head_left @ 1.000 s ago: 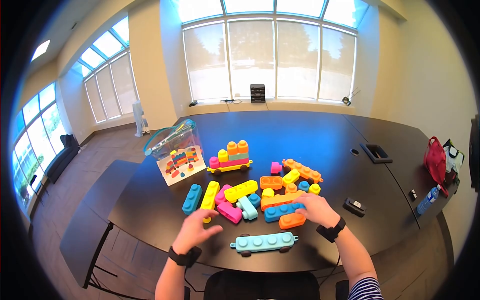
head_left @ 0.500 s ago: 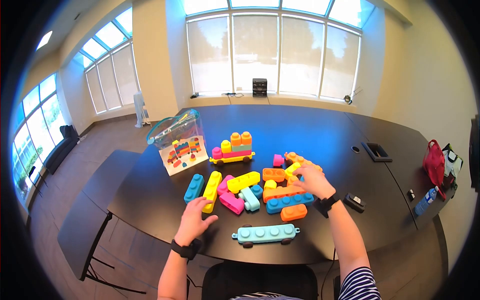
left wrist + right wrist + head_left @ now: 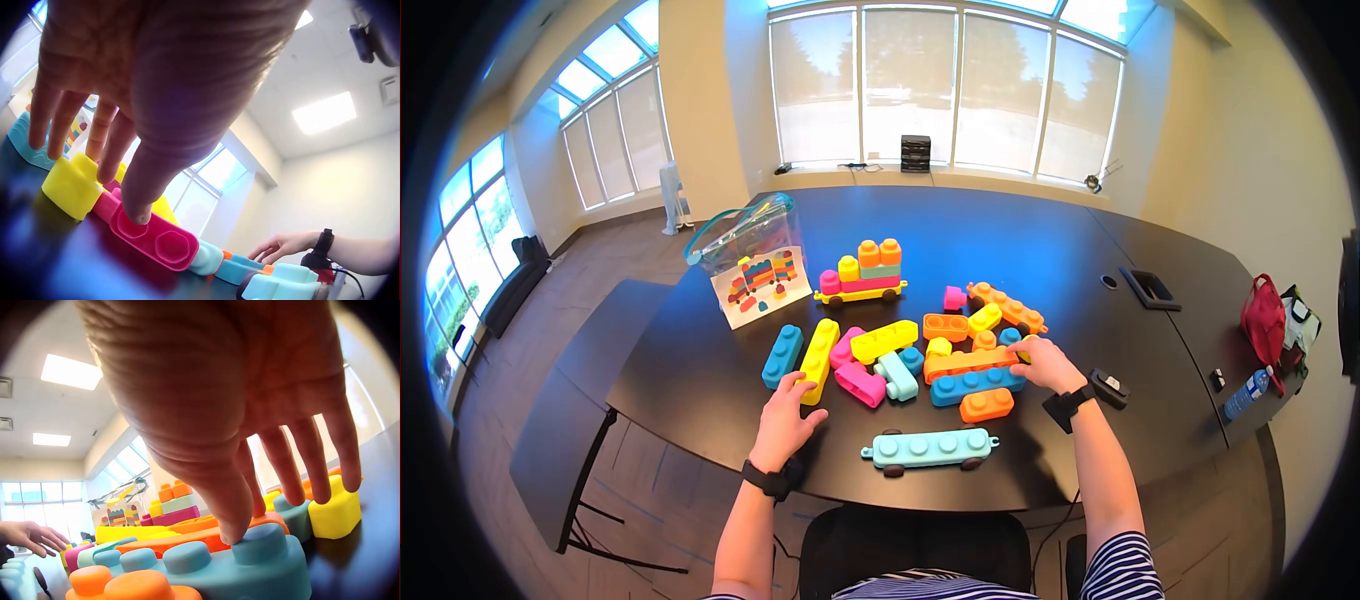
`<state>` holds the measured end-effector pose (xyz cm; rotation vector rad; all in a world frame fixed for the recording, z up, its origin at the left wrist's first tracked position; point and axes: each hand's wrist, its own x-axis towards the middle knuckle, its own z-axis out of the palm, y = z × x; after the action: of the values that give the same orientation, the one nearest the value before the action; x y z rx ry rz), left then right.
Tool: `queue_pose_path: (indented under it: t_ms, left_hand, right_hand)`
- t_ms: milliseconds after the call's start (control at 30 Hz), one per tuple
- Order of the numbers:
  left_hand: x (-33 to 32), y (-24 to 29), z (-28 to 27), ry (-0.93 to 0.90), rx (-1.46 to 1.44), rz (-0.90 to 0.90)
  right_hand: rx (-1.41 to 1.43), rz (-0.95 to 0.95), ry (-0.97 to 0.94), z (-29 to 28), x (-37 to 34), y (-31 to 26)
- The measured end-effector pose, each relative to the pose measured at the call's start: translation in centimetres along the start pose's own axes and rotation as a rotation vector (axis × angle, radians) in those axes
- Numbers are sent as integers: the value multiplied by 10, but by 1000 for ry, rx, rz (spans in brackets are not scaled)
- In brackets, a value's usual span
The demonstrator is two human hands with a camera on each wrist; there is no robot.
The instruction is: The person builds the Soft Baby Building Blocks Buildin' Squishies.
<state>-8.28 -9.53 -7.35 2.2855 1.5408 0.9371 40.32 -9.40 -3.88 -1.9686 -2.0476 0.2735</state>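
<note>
While pale shades cover the windows (image 3: 910, 90) across the room, the broad dark tabletop (image 3: 1000, 235) fills the middle, glossy enough to mirror the daylight. On its left stands a side table (image 3: 570, 410) over patterned carpet (image 3: 625, 252), with a sofa (image 3: 512, 285) farther off beside more glass. Black drawers (image 3: 915, 153) sit on the sill.

Below the near edge is a black chair (image 3: 915, 550); just in from that edge rests the light-blue wagon (image 3: 935, 447), a strip of dark surface between. Behind it, loose blocks crowd together, with the built car (image 3: 865, 285) beyond them and the clear bag (image 3: 750, 235) toward the left edge, a picture card (image 3: 760, 287) at its front. Bare surface runs from the car back to the far edge. Near the right edge are the bottle (image 3: 1248, 393) and red bag (image 3: 1263, 320).

The left hand (image 3: 788, 425) has a released grip, fingers extended at the near end of the yellow bar (image 3: 820, 360). The right hand (image 3: 1050, 368) has a released grip too, fingers extended by the yellow block (image 3: 334, 509), thumb at the end stud of the blue bar (image 3: 975, 386). Whether either hand touches these, I cannot tell.
</note>
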Motion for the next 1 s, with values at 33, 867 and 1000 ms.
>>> queue_pose_path:
  t_ms: [33, 867, 1000]
  left_hand:
    - [2, 1, 1, 3, 10, -13]
    - [7, 41, -4, 25, -54, 136]
    - [-1, 80, 0, -296, -227, 243]
  right_hand:
    - [27, 5, -10, 1, 1, 0]
    - [13, 152, -88, -19, -22, -25]
    - [-22, -79, 105, 6, 6, -6]
